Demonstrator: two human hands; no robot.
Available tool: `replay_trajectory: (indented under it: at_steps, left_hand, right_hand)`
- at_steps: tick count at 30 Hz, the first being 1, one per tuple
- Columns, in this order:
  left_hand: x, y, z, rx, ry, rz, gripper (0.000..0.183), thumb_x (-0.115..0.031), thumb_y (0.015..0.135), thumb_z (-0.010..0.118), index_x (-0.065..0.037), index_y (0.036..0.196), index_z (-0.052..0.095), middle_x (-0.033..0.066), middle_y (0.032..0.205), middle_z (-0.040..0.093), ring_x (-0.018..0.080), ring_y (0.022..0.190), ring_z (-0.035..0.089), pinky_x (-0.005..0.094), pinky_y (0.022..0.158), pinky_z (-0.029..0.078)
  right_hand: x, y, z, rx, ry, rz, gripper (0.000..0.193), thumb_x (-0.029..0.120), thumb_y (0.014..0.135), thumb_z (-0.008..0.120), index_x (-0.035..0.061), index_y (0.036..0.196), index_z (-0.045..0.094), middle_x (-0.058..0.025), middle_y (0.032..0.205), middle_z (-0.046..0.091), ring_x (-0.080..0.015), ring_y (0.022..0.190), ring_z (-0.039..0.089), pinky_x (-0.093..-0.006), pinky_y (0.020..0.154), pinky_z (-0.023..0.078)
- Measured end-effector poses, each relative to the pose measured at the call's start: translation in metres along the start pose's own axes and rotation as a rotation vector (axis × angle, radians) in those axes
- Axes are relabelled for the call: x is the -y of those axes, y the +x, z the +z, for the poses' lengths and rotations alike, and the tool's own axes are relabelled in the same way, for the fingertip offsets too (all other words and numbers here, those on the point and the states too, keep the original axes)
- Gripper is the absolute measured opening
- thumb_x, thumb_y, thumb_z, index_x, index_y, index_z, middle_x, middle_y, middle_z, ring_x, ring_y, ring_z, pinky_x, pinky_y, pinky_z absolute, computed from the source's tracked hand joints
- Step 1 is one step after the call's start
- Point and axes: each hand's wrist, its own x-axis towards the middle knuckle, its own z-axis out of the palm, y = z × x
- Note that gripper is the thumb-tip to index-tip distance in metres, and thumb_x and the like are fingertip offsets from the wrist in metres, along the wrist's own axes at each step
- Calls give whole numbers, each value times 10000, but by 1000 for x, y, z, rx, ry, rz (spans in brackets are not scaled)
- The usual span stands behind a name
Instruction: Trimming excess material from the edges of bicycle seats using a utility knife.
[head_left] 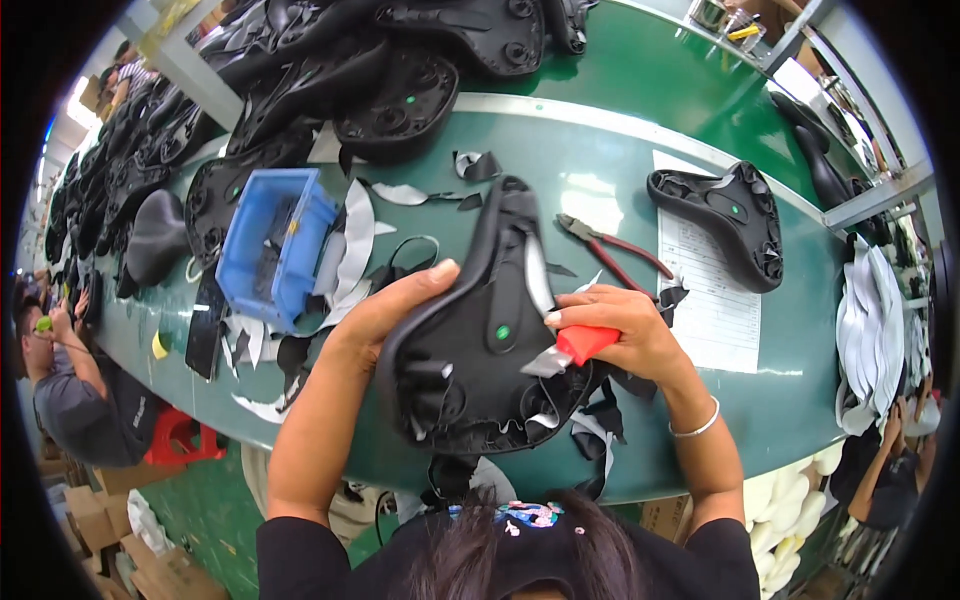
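Note:
A black bicycle saddle (455,365) lies upside down before me, its narrow nose pointing away and a green dot on its underside. My left hand (385,315) grips the saddle's left edge, thumb along the rim. In my right hand (630,340) is a red-handled knife (588,343), its pale blade over the right side of the underside. Near that hand's fingers, a white strip of cover material (537,275) shows along the saddle's inner edge. Trimmed black and white scraps (597,435) lie by the wide end, partly hidden under it.
Red-handled cutting pliers (630,255) lie beyond my right hand. Another saddle (725,220) rests on a printed sheet (715,335). A blue bin (240,240) and scrap strips (350,240) are at left. Saddles (400,105) are piled behind. A co-worker (85,385) sits far left.

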Motion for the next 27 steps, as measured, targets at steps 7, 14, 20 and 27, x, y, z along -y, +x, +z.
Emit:
replay_trajectory:
  at_steps: [7,14,20,27]
  left_hand:
    - [-1,-31,8,-195,462,254,609,-354,784,706,29,1197,474,75,978,561,136,825,570,265,732,491]
    - [-19,-34,32,-180,650,298,510,-369,783,671,35,1061,532,66,878,564,115,751,558,253,658,476]
    - [6,-42,13,-362,697,344,416,-278,773,630,41,1024,536,61,851,567,119,717,542,253,639,462]
    - [40,-84,24,-521,275,490,353,-199,819,626,27,1067,516,51,854,560,101,760,557,252,694,484]
  right_hand:
    - [45,-20,12,-154,-259,128,509,63,753,710,63,1236,549,-123,1008,661,-268,850,643,-329,744,510]
    - [68,-27,-3,181,-841,-23,533,22,807,576,263,1281,542,-68,732,545,-229,585,551,-319,483,437]
    - [82,-94,68,73,-605,411,640,40,849,525,217,1434,335,-158,732,506,-340,524,544,-422,451,444]
    - [122,-117,80,-117,-159,621,582,19,801,667,112,1340,468,-238,1057,623,-376,847,655,-406,690,530]
